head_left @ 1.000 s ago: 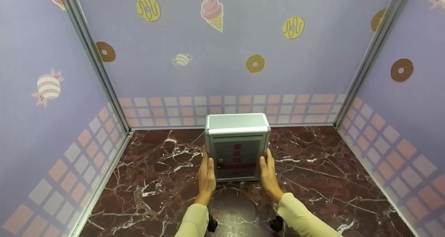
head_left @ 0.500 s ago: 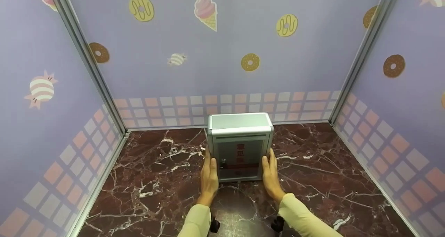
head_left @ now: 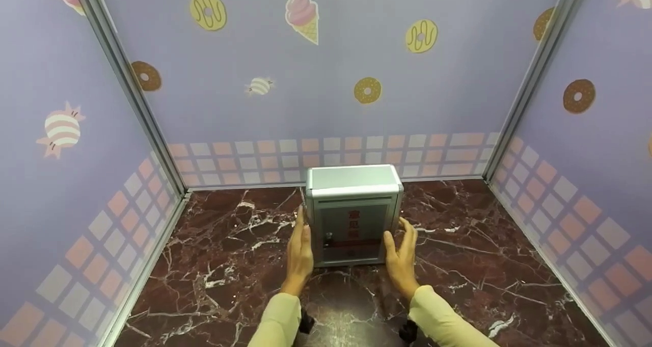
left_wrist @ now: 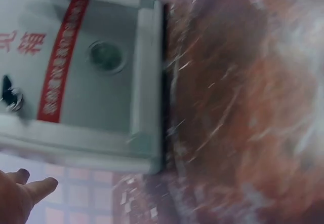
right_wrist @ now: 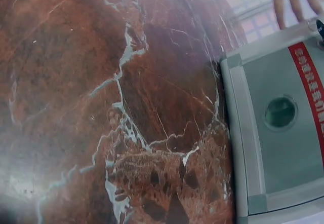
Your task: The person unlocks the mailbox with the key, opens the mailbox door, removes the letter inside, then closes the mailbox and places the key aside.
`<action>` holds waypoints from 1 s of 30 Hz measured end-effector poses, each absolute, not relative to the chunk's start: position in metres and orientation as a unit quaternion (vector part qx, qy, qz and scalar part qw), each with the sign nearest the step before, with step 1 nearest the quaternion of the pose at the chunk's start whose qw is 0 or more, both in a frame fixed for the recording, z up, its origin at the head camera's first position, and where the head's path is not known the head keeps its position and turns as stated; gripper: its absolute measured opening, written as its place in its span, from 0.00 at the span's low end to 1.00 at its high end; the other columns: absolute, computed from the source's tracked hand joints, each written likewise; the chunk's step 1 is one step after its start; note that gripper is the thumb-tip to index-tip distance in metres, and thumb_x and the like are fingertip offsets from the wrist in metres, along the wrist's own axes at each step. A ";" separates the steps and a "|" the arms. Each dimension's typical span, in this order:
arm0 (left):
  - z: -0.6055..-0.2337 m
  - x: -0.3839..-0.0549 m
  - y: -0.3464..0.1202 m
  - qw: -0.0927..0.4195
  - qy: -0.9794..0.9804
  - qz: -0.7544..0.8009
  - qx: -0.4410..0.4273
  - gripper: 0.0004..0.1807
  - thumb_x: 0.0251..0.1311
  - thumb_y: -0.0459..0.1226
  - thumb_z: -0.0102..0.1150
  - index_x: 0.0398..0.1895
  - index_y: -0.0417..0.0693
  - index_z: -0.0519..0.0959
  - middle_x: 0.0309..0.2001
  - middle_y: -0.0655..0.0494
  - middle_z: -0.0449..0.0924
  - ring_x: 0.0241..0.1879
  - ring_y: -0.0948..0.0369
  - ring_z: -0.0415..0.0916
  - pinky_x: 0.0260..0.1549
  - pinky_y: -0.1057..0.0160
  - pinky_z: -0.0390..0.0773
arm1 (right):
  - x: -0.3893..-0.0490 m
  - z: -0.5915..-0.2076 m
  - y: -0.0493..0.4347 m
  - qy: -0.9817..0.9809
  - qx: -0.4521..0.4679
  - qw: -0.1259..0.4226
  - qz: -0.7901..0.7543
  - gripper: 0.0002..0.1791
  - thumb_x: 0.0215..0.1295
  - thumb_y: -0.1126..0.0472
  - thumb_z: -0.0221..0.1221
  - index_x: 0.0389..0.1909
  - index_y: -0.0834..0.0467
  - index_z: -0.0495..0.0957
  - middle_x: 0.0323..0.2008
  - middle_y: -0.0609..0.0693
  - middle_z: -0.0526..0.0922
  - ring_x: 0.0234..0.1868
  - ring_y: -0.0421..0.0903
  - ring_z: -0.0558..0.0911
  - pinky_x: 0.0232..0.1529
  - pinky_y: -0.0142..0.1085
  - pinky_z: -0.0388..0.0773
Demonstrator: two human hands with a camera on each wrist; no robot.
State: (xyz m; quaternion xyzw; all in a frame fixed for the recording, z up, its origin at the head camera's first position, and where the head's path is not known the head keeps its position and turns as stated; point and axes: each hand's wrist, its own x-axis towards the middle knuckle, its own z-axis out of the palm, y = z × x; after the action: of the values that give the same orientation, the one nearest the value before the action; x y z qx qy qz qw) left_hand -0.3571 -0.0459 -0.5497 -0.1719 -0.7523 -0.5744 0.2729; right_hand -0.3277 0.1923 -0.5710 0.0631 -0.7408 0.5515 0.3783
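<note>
A silver metal suggestion box (head_left: 355,219) with red Chinese characters stands upright on the dark red marbled table. Its glass-like front door has a small lock with a key (left_wrist: 12,100) and a red strip (left_wrist: 62,62) of printed text. At the box's left side is my left hand (head_left: 299,255), fingers straight and a narrow gap showing between palm and box. On the opposite side, my right hand (head_left: 401,252) has its fingers spread loosely, with the thumb near the front edge. A round green sticker (right_wrist: 281,112) shows low on the door.
Marbled tabletop (head_left: 229,265) surrounds the box. Purple walls with sweets printed on them enclose the table at the back (head_left: 326,112), left (head_left: 30,194) and right (head_left: 616,158), joined by grey metal posts (head_left: 524,87).
Both hands gripped the sides of the box earlier; now they have let go and moved outward. The box shifted slightly right in view as the camera turned, then stayed put.
</note>
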 end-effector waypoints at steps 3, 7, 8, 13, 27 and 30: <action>-0.530 -0.368 -0.054 0.280 -0.755 -0.564 -0.182 0.32 0.77 0.50 0.31 0.77 0.46 0.53 0.75 0.47 0.52 0.70 0.43 0.56 0.66 0.40 0.55 | -0.328 -0.571 0.190 -0.743 0.082 0.446 0.492 0.23 0.64 0.63 0.61 0.57 0.67 0.68 0.48 0.59 0.68 0.49 0.54 0.68 0.51 0.46 0.63; -0.496 -0.384 -0.060 0.289 -0.766 -0.538 -0.203 0.32 0.76 0.51 0.33 0.76 0.43 0.56 0.75 0.46 0.50 0.72 0.45 0.50 0.68 0.44 0.49 | -0.329 -0.571 0.184 -0.762 0.111 0.478 0.423 0.19 0.61 0.60 0.63 0.48 0.65 0.71 0.38 0.57 0.70 0.41 0.50 0.69 0.43 0.44 0.63; -0.489 -0.387 -0.061 0.291 -0.769 -0.531 -0.208 0.32 0.76 0.51 0.33 0.76 0.43 0.57 0.75 0.46 0.50 0.73 0.46 0.49 0.69 0.44 0.49 | -0.329 -0.572 0.182 -0.767 0.120 0.480 0.409 0.19 0.61 0.58 0.63 0.47 0.64 0.72 0.36 0.57 0.70 0.39 0.50 0.69 0.41 0.44 0.63; -0.458 -0.398 -0.059 0.277 -0.789 -0.500 -0.224 0.31 0.75 0.54 0.36 0.74 0.50 0.62 0.76 0.50 0.50 0.74 0.52 0.46 0.67 0.42 0.54 | -0.329 -0.573 0.165 -0.787 0.169 0.475 0.354 0.18 0.61 0.53 0.65 0.43 0.62 0.76 0.33 0.54 0.72 0.35 0.48 0.70 0.37 0.42 0.64; -0.414 -0.429 -0.059 0.197 -0.844 -0.403 -0.295 0.27 0.72 0.54 0.42 0.68 0.55 0.72 0.74 0.53 0.58 0.73 0.47 0.48 0.66 0.38 0.50 | -0.344 -0.560 0.120 -0.800 0.282 0.447 0.285 0.21 0.50 0.57 0.76 0.44 0.61 0.83 0.38 0.50 0.80 0.37 0.46 0.80 0.36 0.41 0.79; -0.412 -0.432 -0.058 0.169 -0.855 -0.376 -0.314 0.27 0.72 0.55 0.42 0.68 0.58 0.72 0.73 0.56 0.59 0.73 0.50 0.49 0.66 0.39 0.51 | -0.345 -0.561 0.118 -0.804 0.288 0.441 0.276 0.23 0.48 0.58 0.77 0.45 0.61 0.83 0.38 0.50 0.80 0.36 0.47 0.80 0.36 0.41 0.80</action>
State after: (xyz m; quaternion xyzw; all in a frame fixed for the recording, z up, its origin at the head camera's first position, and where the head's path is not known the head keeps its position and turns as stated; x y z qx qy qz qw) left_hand -0.4322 -0.0576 -0.4116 -0.3137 -0.8554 -0.3758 0.1693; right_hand -0.3454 0.1180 -0.5613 0.2877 -0.8042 0.2764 0.4406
